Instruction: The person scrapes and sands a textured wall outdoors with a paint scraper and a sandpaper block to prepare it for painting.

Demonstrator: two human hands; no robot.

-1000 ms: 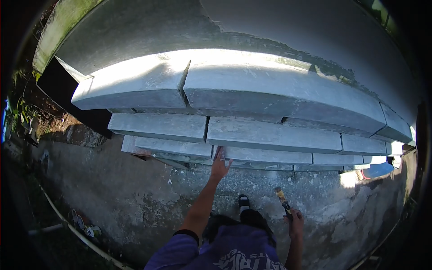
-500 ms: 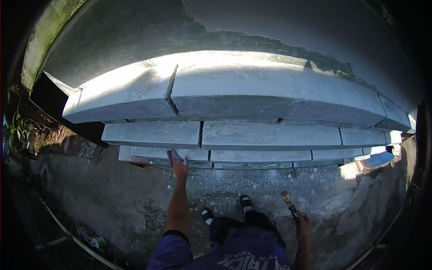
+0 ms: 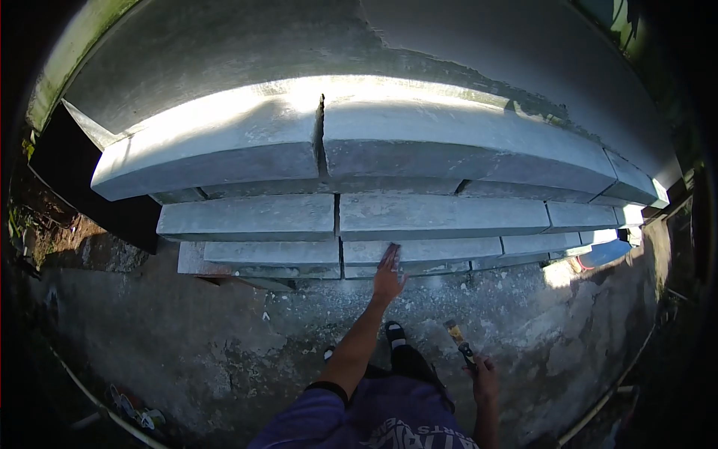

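Grey slabs rise in a stack of long steps in front of me, with dark gaps between neighbouring pieces. On the lower slab (image 3: pixel 449 249), right of its gap, my left hand (image 3: pixel 390 278) rests with the fingers stretched out and the thumb apart. My right hand (image 3: pixel 482 374) is closed round the dark handle of a scraper-like tool (image 3: pixel 458 340), held low at the right above the floor. Its yellowish, stained end points up and to the left. The middle slab (image 3: pixel 441 213) and the thick upper slab (image 3: pixel 464 161) lie beyond my left hand.
My sandalled feet (image 3: pixel 395 334) stand on the stained concrete floor (image 3: pixel 179 329). A blue basin (image 3: pixel 604 256) sits by the right end of the slabs. Pale pipes (image 3: pixel 105 404) run along the lower left. Small items (image 3: pixel 152 417) lie beside them. Reddish soil shows at the left.
My left hand has moved right along the lower slabs, across the gap, onto the slab beyond it. My right hand still holds the tool. The view has shifted and turned slightly.
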